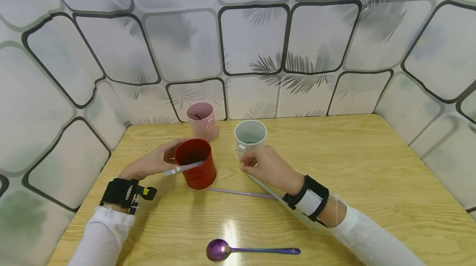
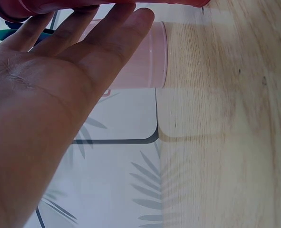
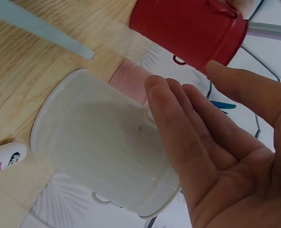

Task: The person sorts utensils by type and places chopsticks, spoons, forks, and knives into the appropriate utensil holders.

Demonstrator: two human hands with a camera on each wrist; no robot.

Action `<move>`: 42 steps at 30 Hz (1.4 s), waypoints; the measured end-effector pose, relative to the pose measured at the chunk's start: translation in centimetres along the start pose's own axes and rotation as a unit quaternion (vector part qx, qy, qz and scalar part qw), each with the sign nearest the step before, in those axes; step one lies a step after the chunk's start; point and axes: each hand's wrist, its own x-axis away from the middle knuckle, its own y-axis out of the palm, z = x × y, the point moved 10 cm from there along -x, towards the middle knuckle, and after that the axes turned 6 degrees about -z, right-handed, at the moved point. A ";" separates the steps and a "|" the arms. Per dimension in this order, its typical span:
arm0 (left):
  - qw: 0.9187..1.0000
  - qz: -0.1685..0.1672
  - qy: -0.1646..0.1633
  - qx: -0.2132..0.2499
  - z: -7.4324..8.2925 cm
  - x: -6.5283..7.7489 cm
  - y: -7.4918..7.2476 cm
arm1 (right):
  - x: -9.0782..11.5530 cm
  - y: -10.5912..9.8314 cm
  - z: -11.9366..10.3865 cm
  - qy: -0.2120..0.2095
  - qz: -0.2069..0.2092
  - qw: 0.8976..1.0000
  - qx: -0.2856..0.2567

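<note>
My left hand [image 1: 156, 160] holds a small red bucket [image 1: 202, 173] by its left and back side. In the left wrist view, its fingers reach to the red wall. A pale stick [image 1: 184, 167] with a shiny end leans out over the bucket's rim. My right hand [image 1: 269, 167] is at the near side of a white bucket [image 1: 239, 134], beside its small handle. The right wrist view shows these fingers fairly straight, the thumb apart and nothing between them. Close to those fingertips, a pale flat strip [image 3: 40, 28] has its end near the white bucket's base.
Behind the red bucket stands a pink bucket [image 1: 202, 127] with something dark inside. A thin purple stick [image 1: 238, 193] lies on the wooden table [image 1: 353, 154]. Near the front is a purple spoon [image 1: 219, 250]. Beside the white bucket lies a white printed tube [image 3: 7, 159]. Patterned walls enclose the table.
</note>
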 end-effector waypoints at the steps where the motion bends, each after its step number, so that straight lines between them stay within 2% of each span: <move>1: 1.000 0.000 0.000 0.000 -0.1 0.0 0.0 | -0.1 0.1 0.1 0.001 -0.001 1.000 0.001; 16: 1.000 0.001 -0.004 0.003 -0.1 0.0 0.0 | 0.0 0.6 1.8 0.009 -0.004 0.999 0.046; 21: 1.000 -0.003 0.007 -0.004 -0.1 0.0 0.0 | 0.0 1.0 2.1 0.015 -0.011 0.998 0.055; 42: 1.000 -0.002 0.001 -0.004 -0.2 0.0 -0.2 | -0.5 3.6 4.1 0.062 -0.042 0.994 0.076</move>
